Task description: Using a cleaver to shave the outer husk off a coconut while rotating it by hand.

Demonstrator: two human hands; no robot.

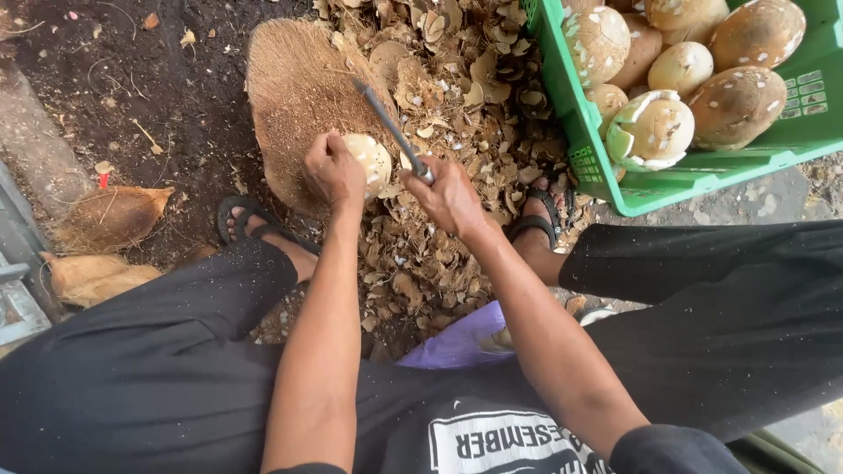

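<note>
A pale, round, partly peeled coconut (371, 161) rests on a worn brown wooden chopping block (294, 96), gripped from its left side by the left hand (334, 169). The right hand (450, 197) is closed around a long grey metal blade (391, 130), whose length slants up and left over the coconut. Brown shell chips (457, 96) surround the block; a green plastic crate (606, 162) of peeled coconuts sits at upper right.
</note>
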